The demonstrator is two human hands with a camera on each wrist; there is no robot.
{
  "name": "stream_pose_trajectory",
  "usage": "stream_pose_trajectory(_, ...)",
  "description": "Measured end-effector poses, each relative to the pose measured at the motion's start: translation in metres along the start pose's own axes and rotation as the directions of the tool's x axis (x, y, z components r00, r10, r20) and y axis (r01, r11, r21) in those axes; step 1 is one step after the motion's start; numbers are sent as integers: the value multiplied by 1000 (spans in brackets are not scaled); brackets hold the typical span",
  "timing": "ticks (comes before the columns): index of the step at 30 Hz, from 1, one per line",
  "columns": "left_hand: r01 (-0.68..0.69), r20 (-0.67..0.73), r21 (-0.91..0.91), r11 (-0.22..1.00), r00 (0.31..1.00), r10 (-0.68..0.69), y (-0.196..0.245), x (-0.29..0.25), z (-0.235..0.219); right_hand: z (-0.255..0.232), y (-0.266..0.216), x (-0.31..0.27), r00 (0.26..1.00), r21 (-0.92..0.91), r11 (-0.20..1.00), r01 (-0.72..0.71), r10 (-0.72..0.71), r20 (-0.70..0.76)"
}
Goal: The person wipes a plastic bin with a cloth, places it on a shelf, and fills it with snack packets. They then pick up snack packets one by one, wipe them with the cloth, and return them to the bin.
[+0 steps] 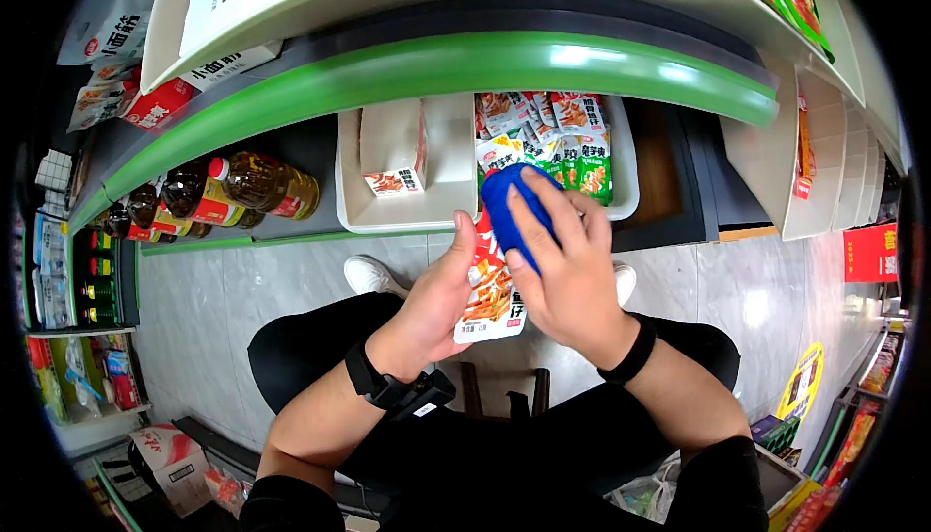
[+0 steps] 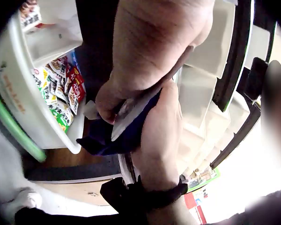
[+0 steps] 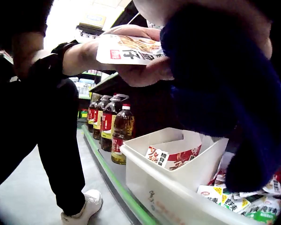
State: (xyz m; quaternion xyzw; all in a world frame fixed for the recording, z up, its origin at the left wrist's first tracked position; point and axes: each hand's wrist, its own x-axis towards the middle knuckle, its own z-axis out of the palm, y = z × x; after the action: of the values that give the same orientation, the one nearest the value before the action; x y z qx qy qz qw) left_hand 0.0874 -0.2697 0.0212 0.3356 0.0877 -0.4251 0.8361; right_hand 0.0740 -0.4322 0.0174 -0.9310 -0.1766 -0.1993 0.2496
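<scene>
A red and white snack packet (image 1: 492, 290) lies in my left hand (image 1: 433, 301), gripped along its left side with the thumb on the edge. My right hand (image 1: 572, 270) holds a blue cloth (image 1: 519, 214) against the packet's upper part, covering it. In the right wrist view the packet (image 3: 129, 49) sticks out from the left hand (image 3: 136, 72), beside the dark blue cloth (image 3: 215, 70). The left wrist view shows the cloth (image 2: 107, 137) between the two hands, with the packet mostly hidden.
Beyond the hands, a white bin (image 1: 351, 204) on the low shelf holds an opened box (image 1: 396, 181) and several small packets (image 1: 592, 168). Oil bottles (image 1: 272, 186) stand to its left. A green shelf edge (image 1: 436, 66) curves above, and tiled floor (image 1: 233, 290) lies below.
</scene>
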Motion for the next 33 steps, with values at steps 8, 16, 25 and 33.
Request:
stream_pose_trajectory(8, 56, 23, -284, 957, 998, -52, 4, 5, -11, 7, -17, -15, 988, 39, 990, 136, -139, 73)
stream_pose_trajectory(16, -2, 17, -244, 970, 1000, 6, 19, 2, -13, 0, -26, -23, 933, 240, 914, 326, -352, 77)
stream_pose_trajectory(25, -82, 9, -160, 984, 996, 84, 16, 5, -6, -4, -7, -13, 901, 68, 900, 430, -432, 27)
stream_pose_trajectory(33, -185, -42, -32, 982, 982, 184, 15, 3, 4, -15, 3, -2, 929, -81, 927, 367, -369, -14)
